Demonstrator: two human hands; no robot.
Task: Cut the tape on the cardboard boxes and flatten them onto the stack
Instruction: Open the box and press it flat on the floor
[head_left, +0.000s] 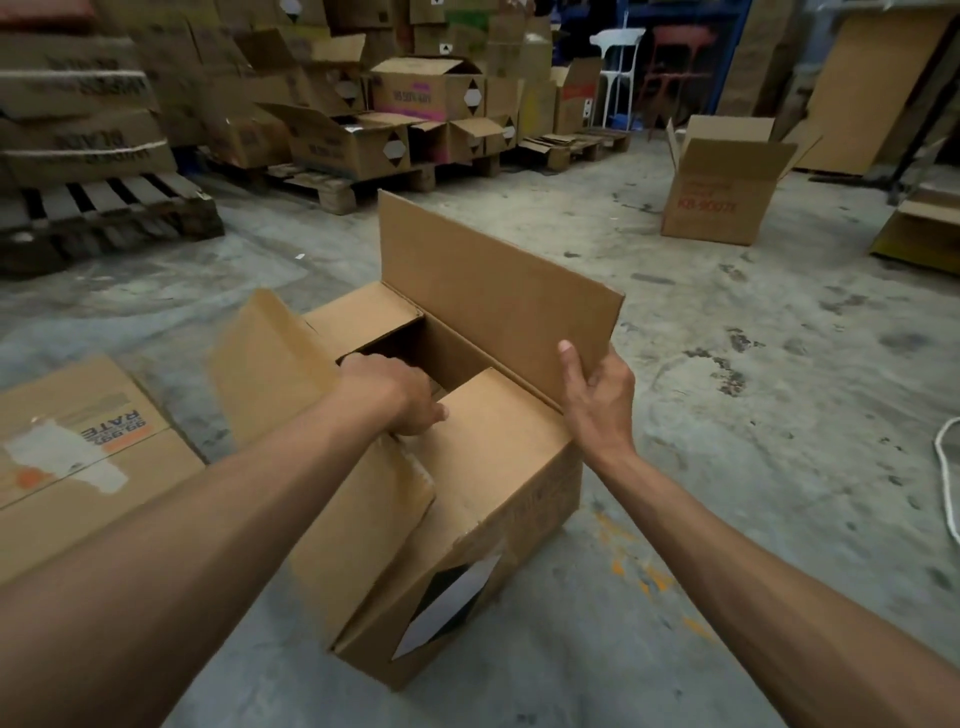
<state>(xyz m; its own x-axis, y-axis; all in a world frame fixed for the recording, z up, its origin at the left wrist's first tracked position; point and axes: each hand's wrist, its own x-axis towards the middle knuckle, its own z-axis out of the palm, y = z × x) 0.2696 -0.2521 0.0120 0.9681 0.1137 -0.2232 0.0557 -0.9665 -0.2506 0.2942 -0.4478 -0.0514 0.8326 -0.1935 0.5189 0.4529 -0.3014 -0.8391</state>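
The box (457, 519) sits on the floor (727, 467) just ahead, top open. The left hand (400, 395) curls over a near flap (fingers partly hidden); the right hand (597, 395) pinches the upright far flap (493, 291). Best spread both flaps fully outward before pressing it flat.

"RATE" reads upside down on the flattened carton (78, 457); other print is blurred.

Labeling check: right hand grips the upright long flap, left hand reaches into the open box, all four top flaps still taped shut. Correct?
Not quite. The box is open: the head view shows its long flap standing up, gripped by the right hand, while the left hand reaches inside.
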